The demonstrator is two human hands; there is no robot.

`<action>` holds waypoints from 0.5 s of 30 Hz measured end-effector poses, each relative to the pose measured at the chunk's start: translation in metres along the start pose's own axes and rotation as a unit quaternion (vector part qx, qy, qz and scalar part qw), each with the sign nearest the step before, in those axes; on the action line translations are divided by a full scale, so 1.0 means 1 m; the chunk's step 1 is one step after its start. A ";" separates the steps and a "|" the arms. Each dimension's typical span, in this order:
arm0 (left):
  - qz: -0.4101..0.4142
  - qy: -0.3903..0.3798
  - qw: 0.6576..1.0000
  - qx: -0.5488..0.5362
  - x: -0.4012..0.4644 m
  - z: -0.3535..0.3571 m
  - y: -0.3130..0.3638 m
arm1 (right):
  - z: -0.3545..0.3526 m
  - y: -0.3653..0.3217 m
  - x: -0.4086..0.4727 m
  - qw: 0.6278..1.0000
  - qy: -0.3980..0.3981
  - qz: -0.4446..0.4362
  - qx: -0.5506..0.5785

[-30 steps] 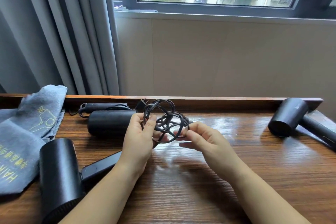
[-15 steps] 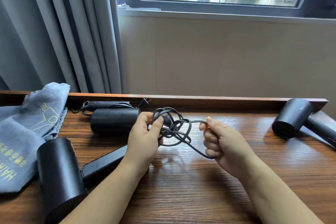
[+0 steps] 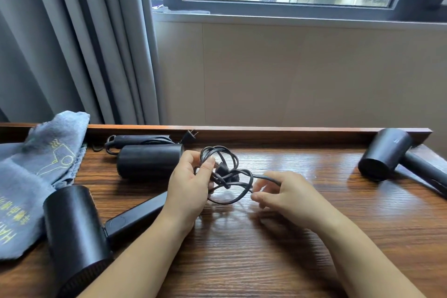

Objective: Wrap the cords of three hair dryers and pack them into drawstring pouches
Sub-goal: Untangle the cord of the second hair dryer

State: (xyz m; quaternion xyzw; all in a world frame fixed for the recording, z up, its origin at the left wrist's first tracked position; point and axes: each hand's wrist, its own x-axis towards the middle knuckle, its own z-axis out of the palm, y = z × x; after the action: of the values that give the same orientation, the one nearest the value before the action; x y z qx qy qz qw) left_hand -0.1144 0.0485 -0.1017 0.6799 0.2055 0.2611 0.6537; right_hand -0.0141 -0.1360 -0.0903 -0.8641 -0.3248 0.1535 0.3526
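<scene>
With the left hand point(image 3: 191, 184) pinching the coiled cord point(image 3: 225, 174) and the right hand point(image 3: 283, 191) loosely holding its free end, the person does best keeping that strand taut while looping it around the coil between the hands.

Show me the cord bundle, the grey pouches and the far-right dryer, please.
cord bundle point(image 3: 223, 173): head view, on the tangled loops between the hands.
grey pouches point(image 3: 26, 176): head view, on the top pouch's cloth.
far-right dryer point(image 3: 384, 155): head view, on its barrel.
</scene>
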 end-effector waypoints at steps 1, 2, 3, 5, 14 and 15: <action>0.007 0.004 1.000 0.009 0.000 0.000 0.000 | -0.002 0.000 0.000 0.999 0.013 -0.006 -0.035; 0.017 0.010 0.999 0.025 0.000 -0.001 0.000 | -0.004 0.000 0.000 0.998 0.031 -0.013 -0.058; 0.030 0.015 0.998 0.045 0.000 -0.001 0.001 | -0.006 0.001 0.000 0.996 0.051 -0.019 -0.064; 0.048 0.020 0.996 0.072 0.000 -0.001 0.002 | -0.006 0.001 0.000 0.995 0.092 -0.033 -0.026; 0.065 -0.088 0.994 0.029 -0.001 -0.001 0.003 | 0.011 -0.016 -0.002 0.942 0.047 0.043 0.329; 0.061 -0.079 0.995 0.020 -0.001 0.000 0.003 | 0.011 -0.016 -0.002 0.937 0.039 0.051 0.343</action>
State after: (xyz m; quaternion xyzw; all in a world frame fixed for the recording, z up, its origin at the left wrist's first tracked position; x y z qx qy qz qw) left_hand -0.1155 0.0472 -0.0983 0.7227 0.1167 0.2415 0.6370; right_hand -0.0282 -0.1235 -0.0869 -0.7114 -0.1940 0.2395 0.6316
